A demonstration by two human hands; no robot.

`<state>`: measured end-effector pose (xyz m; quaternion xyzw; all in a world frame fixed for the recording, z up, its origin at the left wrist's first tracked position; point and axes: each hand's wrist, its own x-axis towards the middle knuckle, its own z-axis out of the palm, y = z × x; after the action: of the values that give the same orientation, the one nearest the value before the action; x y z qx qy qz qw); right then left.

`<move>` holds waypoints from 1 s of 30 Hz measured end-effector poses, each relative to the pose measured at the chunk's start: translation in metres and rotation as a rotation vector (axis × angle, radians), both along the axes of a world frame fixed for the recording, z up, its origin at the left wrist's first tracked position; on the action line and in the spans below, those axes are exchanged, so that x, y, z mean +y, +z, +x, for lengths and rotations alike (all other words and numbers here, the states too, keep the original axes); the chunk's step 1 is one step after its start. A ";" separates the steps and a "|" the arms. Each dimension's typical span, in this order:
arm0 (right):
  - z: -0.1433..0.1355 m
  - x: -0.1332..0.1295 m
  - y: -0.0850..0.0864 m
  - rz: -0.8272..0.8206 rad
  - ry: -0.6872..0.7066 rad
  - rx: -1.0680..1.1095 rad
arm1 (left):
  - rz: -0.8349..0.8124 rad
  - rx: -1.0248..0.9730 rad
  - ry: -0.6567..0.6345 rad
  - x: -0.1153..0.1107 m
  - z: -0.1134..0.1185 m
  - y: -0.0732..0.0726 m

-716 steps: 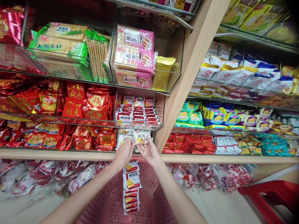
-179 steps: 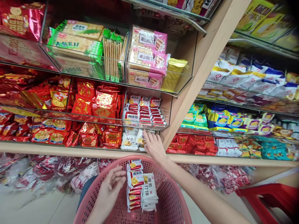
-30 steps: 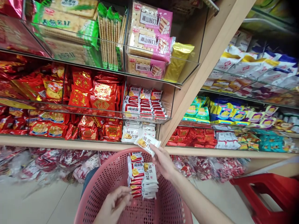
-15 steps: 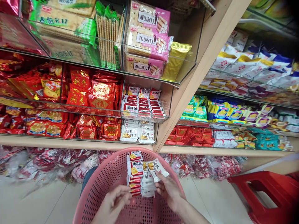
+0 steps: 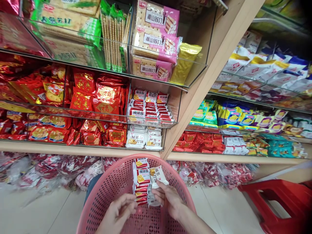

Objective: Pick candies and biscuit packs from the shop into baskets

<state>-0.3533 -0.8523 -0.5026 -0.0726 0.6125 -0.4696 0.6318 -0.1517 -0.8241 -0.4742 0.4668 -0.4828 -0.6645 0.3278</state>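
My right hand [image 5: 170,198] grips a small white cracker packet [image 5: 158,175] by its lower edge, thumb on top. The packet lies over a row of similar white packets [image 5: 152,197] in the pink perforated basket [image 5: 97,203]. Left of that row stands a row of red-and-white cracker packets [image 5: 143,176]. My left hand [image 5: 122,208] is at the lower left of these, fingers loosely curled and thumb apart. Its fingertips reach the near end of the red-and-white row; whether they touch it I cannot tell. Nothing shows in that hand.
Shelves behind the basket hold white cracker packets [image 5: 136,139], red-and-white packets [image 5: 136,113] and red packets [image 5: 106,97] behind clear panels. Bagged goods [image 5: 65,169] lie under the bottom shelf. A red plastic stool [image 5: 275,195] stands at the right on the tiled floor.
My right hand has moved the white packet slightly left and down, turning it more upright over the white row. The left hand has stayed in place.
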 end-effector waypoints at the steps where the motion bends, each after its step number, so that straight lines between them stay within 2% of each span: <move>1: 0.000 0.001 0.001 0.011 0.032 0.008 | -0.004 -0.005 0.003 0.000 0.000 0.000; 9: -0.016 0.013 0.005 0.071 0.350 0.104 | -0.028 -0.044 -0.017 0.000 -0.001 0.000; 12: -0.028 0.016 0.005 0.028 0.602 0.225 | -0.017 -0.048 -0.019 0.000 -0.001 0.002; 14: -0.037 0.013 0.012 -0.112 0.747 0.461 | -0.013 -0.045 -0.024 0.000 -0.001 0.001; 17: -0.051 -0.002 0.029 -0.496 0.852 0.951 | -0.065 -0.052 -0.064 0.001 -0.003 -0.001; 19: -0.057 -0.017 0.040 -0.694 0.978 1.185 | -0.144 -0.124 -0.139 0.001 -0.007 -0.002; 20: -0.058 -0.024 0.043 -0.726 1.074 1.249 | -0.182 -0.189 -0.192 0.001 -0.009 0.000; 23: -0.054 -0.046 0.041 -0.658 1.335 1.319 | -0.257 -0.414 -0.377 0.000 -0.017 0.006; 25: -0.049 -0.056 0.034 -0.609 1.451 1.325 | -0.305 -0.495 -0.491 -0.001 -0.023 0.010; 28: -0.044 -0.065 0.025 -0.583 1.550 1.332 | -0.375 -0.557 -0.629 -0.004 -0.031 0.012; 30: -0.043 -0.066 0.021 -0.590 1.558 1.353 | -0.381 -0.598 -0.700 -0.005 -0.034 0.011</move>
<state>-0.3965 -0.9187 -0.4812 -0.8380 0.4828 0.0711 0.2443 -0.1857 -0.8290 -0.4633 0.3787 -0.7964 -0.4714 0.0117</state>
